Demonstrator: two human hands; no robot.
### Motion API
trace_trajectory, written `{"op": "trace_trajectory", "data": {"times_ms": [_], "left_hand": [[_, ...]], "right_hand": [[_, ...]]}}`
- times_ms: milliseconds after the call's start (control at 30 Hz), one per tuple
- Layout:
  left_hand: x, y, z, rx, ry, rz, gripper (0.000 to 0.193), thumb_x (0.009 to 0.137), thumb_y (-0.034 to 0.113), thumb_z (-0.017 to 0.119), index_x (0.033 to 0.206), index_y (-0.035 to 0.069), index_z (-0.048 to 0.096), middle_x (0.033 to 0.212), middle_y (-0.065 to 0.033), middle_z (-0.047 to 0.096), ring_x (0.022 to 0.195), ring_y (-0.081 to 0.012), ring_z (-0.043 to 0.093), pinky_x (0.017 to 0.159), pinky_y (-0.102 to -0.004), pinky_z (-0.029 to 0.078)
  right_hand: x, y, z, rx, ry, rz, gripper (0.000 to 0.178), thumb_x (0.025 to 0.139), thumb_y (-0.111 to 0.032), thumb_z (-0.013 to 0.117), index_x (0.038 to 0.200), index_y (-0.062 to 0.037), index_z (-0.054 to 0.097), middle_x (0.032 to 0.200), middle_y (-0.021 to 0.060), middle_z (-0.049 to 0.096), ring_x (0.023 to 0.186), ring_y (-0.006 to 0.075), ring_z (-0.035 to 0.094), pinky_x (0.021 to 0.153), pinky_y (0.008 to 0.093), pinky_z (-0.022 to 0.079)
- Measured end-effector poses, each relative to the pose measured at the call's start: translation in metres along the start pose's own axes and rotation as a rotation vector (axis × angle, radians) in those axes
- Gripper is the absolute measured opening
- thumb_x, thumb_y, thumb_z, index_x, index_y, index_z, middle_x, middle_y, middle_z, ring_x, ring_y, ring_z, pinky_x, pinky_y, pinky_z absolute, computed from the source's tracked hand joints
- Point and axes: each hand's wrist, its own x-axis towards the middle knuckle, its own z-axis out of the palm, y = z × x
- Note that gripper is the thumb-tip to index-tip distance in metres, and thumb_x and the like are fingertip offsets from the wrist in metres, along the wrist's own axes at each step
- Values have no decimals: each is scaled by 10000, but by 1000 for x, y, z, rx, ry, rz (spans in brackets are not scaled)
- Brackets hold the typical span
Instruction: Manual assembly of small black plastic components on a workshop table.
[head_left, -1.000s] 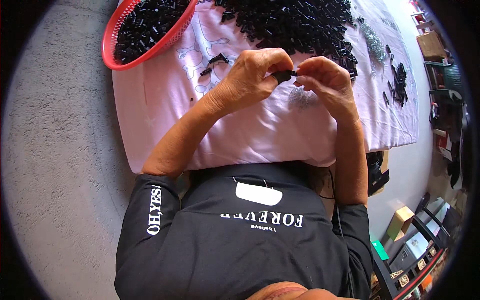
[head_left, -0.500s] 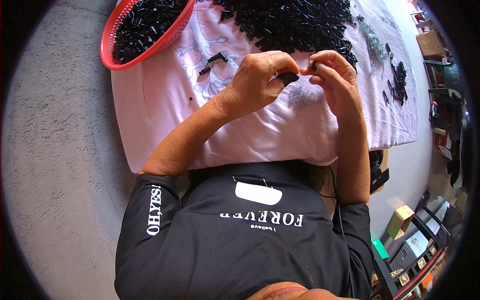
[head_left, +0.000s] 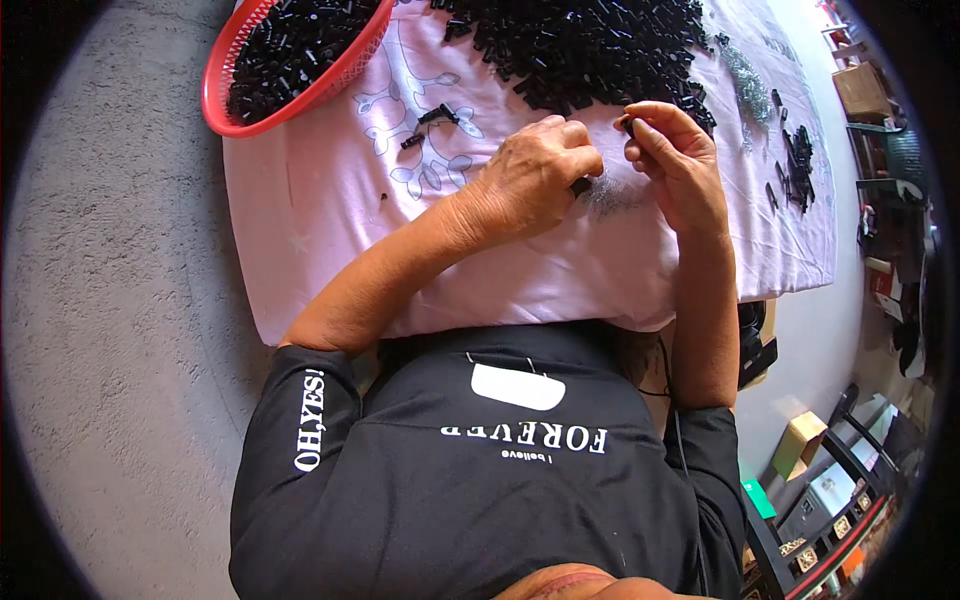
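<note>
**Black Top, Bold White Print**

Wears a black top in smooth-looking cloth, softly creased across the body. Ends near the elbows in a left sleeve and a right sleeve, both black. Carries bold white lettering down the left one. Bears chest lettering, also white, in one large line and one small, upside down from above. Adds a solid white block, round-cornered, lower on the front. Has a thin dark cable running down the right side. Leaves left hand and right hand ungloved over the backs.
</note>
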Motion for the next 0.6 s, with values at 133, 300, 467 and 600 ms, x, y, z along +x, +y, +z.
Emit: {"op": "trace_trajectory", "data": {"times_ms": [133,300,467,600], "left_hand": [[1,0,-4,14,-19,-30,307,631,-84,604,913,36,612,953,-112,605,909,-332,587,810,-415,511],[5,-5,-10,-165,162,-111,229,717,-117,576,913,-7,617,859,-138,630,788,-264,655,742,-333,535],[8,1,-18,-310,244,-224,192,788,-98,604,947,3,640,854,-94,665,821,-175,655,759,-291,520],[8,2,-16,-360,272,-198,192,787,-94,613,945,10,648,861,-79,669,835,-161,655,784,-290,520]], "right_hand": [[0,1,3,-1,15,-4,166,936,-81,650,1091,-28,678,970,77,711,853,145,701,737,227,556],[-1,1,7,-27,-28,-15,157,930,-66,651,1075,-13,678,975,85,711,877,161,707,768,249,570],[-3,-3,9,-81,-57,26,165,923,-62,657,1076,-5,673,968,84,712,874,162,711,775,249,571],[-4,-3,11,-107,-111,23,160,922,-61,656,1069,-1,669,942,92,711,864,160,713,768,247,575]]}}
